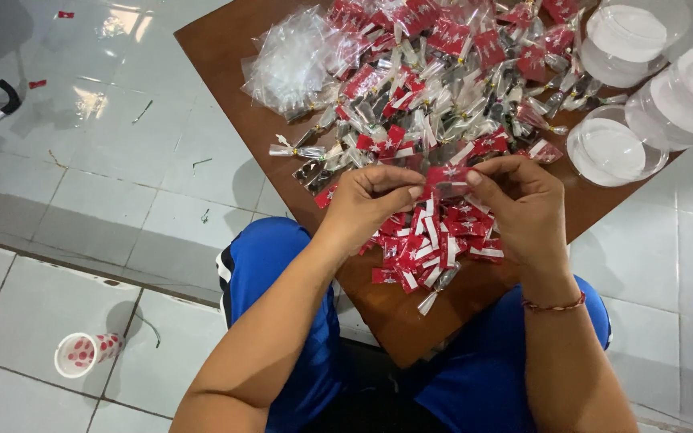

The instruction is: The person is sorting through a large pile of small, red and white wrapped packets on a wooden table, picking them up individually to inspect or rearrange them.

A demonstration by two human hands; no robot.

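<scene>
Seen from above, both hands meet over the near edge of a low brown wooden table, pinching one small red packet between them. The left hand curls its fingers in from the left with thumb and forefinger closed on the packet's edge; the right hand grips it from the other side, fingertips bent down onto it, a red cord bracelet around its wrist. The packet is held just above a small heap of red-and-white folded cards that lies on the table directly under the hands. Beyond the hands spreads a far larger pile of clear cellophane-wrapped packets with red header cards, covering most of the tabletop, with a bundle of empty clear plastic bags at its left edge. Three round clear plastic containers with white lids sit at the table's right edge, touching or nearly touching one another. The person sits on the white tiled floor in blue shorts, knees either side of the table corner. A paper cup with red dots lies tipped on the floor at the lower left, well apart from the table.
</scene>
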